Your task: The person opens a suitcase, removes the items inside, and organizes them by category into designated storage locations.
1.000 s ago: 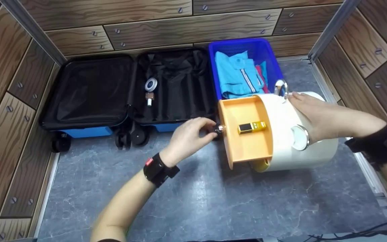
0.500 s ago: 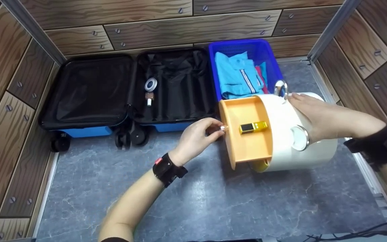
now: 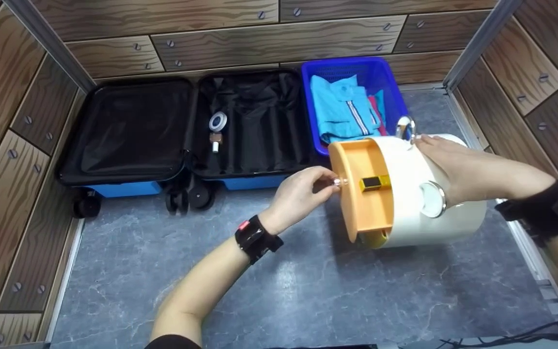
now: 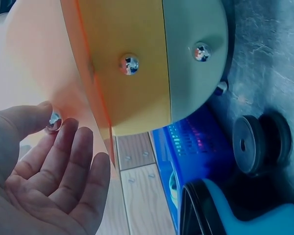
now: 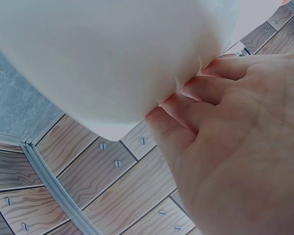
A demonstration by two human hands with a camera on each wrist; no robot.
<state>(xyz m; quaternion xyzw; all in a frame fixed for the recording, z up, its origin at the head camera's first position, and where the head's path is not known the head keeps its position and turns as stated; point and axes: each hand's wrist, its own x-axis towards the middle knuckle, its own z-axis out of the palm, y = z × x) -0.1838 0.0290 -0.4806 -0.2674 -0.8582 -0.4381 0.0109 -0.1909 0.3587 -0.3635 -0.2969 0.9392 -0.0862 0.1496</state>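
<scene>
In the head view, my left hand pinches the small silver knob of an orange drawer. The drawer stands partly out of a white rounded cabinet. Inside it lies a small yellow box with a black end, its right end covered by the cabinet's edge. My right hand rests on the cabinet's top, and the right wrist view shows its fingers against the white surface. Below the orange front, the left wrist view shows a yellow drawer front and a green one, each with a silver knob.
An open black suitcase with blue outsides lies at the back left, holding a round white-and-blue item and a small brown bottle with a white cap. Behind the cabinet stands a blue basket with folded light-blue clothing.
My left hand has moved right with the knob, and the orange drawer has slid further into the cabinet, taking the yellow box along. My right hand has stayed on the cabinet.
</scene>
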